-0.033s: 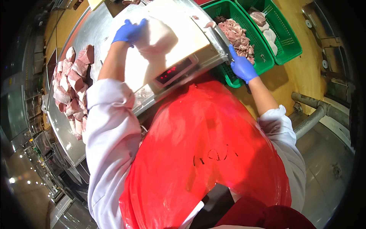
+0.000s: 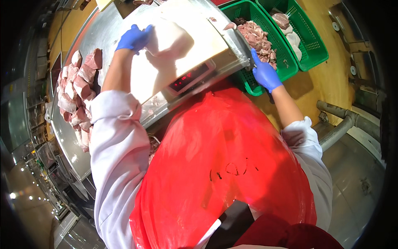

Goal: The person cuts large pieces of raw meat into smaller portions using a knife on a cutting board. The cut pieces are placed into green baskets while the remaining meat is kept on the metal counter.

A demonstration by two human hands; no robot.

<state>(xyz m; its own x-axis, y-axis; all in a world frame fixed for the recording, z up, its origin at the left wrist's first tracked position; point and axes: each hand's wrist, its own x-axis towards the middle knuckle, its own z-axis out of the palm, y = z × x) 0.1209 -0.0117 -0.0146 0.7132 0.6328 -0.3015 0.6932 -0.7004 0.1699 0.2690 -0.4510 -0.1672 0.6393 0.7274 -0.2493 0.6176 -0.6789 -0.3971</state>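
On the white platform of the weighing scale [image 2: 166, 70], which stands on the steel table [image 2: 99, 33], the left hand [image 2: 133, 38] in a blue glove grasps the near-left edge of a large pale piece of meat [image 2: 170, 41], fingers curled over it. The meat lies on the far half of the platform, leaving the near half bare down to the scale's display strip, which faces the red apron [image 2: 215, 166]. Left of the scale, a heap of cut red meat chunks [image 2: 76, 91] runs along the table's left rim, with a band of bare steel between heap and scale. Beyond the scale's right edge, the right hand [image 2: 265, 74], also gloved in blue, is at the near rim of a green plastic crate [image 2: 248, 83] set lower than the table; its fingers point up along the scale's right corner, but whether they clutch the rim or merely rest against it I cannot tell. That crate holds pinkish meat pieces, and a second green crate [image 2: 311, 45] touches its right side, holding a few paler pieces. Right of the crates lies open yellow floor, bounded by grey pipes [image 2: 340, 124].
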